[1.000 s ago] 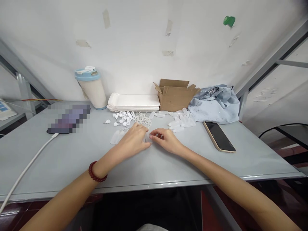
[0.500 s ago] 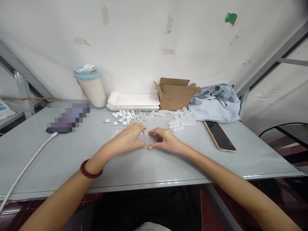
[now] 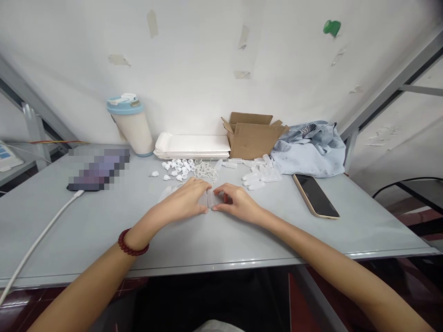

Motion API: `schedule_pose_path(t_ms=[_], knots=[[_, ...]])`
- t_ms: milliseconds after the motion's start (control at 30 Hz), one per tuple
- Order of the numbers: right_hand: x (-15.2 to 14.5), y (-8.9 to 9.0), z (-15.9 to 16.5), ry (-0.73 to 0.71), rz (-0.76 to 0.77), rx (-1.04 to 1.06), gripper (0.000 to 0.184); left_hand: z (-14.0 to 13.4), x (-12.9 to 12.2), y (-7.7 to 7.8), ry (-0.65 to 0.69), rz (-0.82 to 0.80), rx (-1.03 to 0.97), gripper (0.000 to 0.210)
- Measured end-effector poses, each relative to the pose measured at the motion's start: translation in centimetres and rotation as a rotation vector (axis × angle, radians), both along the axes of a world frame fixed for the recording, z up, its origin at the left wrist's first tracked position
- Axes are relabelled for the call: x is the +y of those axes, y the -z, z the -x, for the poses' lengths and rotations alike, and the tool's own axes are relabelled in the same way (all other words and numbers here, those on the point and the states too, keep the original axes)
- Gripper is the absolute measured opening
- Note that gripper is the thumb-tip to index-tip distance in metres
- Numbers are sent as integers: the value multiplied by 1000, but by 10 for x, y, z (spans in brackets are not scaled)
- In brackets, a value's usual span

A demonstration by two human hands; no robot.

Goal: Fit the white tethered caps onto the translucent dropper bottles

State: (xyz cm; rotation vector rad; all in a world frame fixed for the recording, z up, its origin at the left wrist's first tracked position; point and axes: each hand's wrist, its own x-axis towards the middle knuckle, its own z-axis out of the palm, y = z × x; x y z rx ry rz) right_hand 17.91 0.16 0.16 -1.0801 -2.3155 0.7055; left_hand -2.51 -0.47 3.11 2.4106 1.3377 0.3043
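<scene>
Several translucent plastic tubes [image 3: 210, 199] lie side by side on the grey table between my two hands. My left hand [image 3: 187, 198] curves over them from the left, thumb near their front ends and fingertips near their back ends. From the right, my right hand [image 3: 237, 203] has its thumb and bent index finger at the two ends of the outermost tube. My left palm hides part of the row. Another translucent piece [image 3: 165, 192] shows behind my left hand. Beyond are white caps [image 3: 178, 168] and a heap of thin off-white loops [image 3: 206, 171].
More translucent tubes [image 3: 265, 173] lie right of centre. Behind stand a cup with a blue lid [image 3: 133, 124], stacked white packets [image 3: 192, 145] and a cardboard box [image 3: 254, 140]. A light-blue cloth [image 3: 309, 150] and a phone [image 3: 316, 196] are at right; another phone [image 3: 98, 170] charges at left.
My right hand has shifted slightly left, its fingertips now up against the outermost tube. That tube sits closer against the row. My left hand has barely moved.
</scene>
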Motion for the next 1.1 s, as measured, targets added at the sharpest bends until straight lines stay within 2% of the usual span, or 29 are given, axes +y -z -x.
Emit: schedule_pose_path(t_ms=[167, 267, 333, 467, 633, 767, 1100], knots=[[1, -4, -2, -11, -11, 29, 36, -5, 1, -2, -46, 16, -55, 55], [8, -9, -7, 34, -47, 70, 37, -13, 4, 0, -98, -50, -118, 49], [16, -12, -14, 81, -96, 70, 31, -19, 7, 3, -108, -116, -138, 43], [33, -16, -33, 213, -217, -92, 18, -25, 16, 9, -69, -176, -109, 42], [40, -24, -49, 266, -206, -395, 29, -26, 28, 12, 26, -196, -25, 43], [38, -29, -49, 294, -163, -535, 33, -30, 32, 11, 66, -166, 59, 47], [44, -20, -49, 232, -215, -534, 25, -36, 24, 8, 29, -154, 133, 61]])
